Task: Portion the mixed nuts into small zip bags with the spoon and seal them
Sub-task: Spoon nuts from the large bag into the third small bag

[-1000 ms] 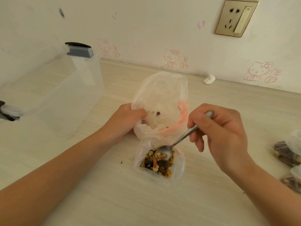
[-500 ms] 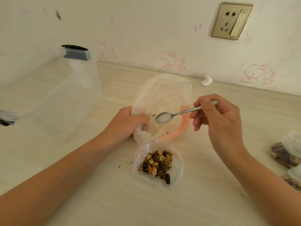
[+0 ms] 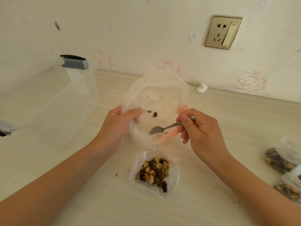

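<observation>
Plainly, the person stood over the pale wooden table (image 3: 228,121) with the left hand (image 3: 117,126) clenched on the near-left rim of a large clear plastic bag (image 3: 156,95), holding its mouth open, while the right hand (image 3: 200,129) pinched the handle of a metal spoon (image 3: 164,128) between thumb and fingers. The spoon's bowl looked empty and lay low inside the big bag, near its front lip; only a few loose pieces (image 3: 153,113) clung to the bag's inner wall, so I judged the supply nearly spent. To finish the scoop well, the left hand would have needed to tip the bag so the strays slid toward the spoon, and the spoon should have swept along the plastic gently, since the film looked thin and could snag or fold over the bowl. The mixed nuts (image 3: 154,171) mostly sat in a small zip bag (image 3: 172,175) lying just in front of the big bag, its red-lined mouth open and facing it, so the carry was short. Room was fair: a clear storage box (image 3: 68,101) stood well apart to the left, filled small bags (image 3: 276,160) lay near the right edge of view beside the right forearm, and a crumpled white scrap (image 3: 202,88) rested by the wall. A wide swing of the right elbow could have nudged those filled bags.
</observation>
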Tool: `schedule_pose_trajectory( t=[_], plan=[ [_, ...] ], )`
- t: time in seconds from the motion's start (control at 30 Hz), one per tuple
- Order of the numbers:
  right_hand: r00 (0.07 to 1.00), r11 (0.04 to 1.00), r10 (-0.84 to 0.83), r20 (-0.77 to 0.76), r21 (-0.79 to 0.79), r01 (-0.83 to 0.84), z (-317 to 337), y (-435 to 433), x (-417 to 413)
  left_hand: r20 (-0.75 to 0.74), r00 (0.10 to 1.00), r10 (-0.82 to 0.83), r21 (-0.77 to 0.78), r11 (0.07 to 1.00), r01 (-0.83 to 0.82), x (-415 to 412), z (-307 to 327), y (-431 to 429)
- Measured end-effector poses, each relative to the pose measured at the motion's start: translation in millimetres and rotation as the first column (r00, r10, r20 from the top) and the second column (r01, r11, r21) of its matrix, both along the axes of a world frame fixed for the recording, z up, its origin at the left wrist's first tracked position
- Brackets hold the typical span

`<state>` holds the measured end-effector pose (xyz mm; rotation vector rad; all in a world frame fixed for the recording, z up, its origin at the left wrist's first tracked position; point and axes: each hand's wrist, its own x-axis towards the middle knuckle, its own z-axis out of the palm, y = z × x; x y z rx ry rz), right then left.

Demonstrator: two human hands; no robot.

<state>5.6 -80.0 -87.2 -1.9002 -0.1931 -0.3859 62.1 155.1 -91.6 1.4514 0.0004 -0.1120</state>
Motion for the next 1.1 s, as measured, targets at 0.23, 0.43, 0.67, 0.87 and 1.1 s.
schedule_pose_trajectory(
  t=[0.23,0.43,0.67,0.87,1.1],
  plan=[
    [0.976,0.973,-0.053,0.213,0.232,0.002,9,-1,-7,0.112,0.994,-0.007,0.182,0.983,-0.013,-4,-2,1],
    [0.97,0.929,-0.073,0.234,0.369,-0.019,11,-2,-10,0.189,0.982,-0.007,0.309,0.949,-0.053,1,-6,6],
    [0.993,0.992,-0.013,0.12,0.128,-0.003,-3,3,-1,0.107,0.992,-0.064,0.298,0.954,0.029,2,-3,4],
    [0.997,0.998,-0.048,0.059,0.048,0.045,-8,1,4,-0.077,0.996,-0.055,0.134,0.989,0.065,3,0,2],
    [0.993,0.984,-0.051,0.106,0.175,0.032,-2,-1,2,0.08,0.997,-0.013,0.22,0.976,-0.005,8,-6,7]
  ],
)
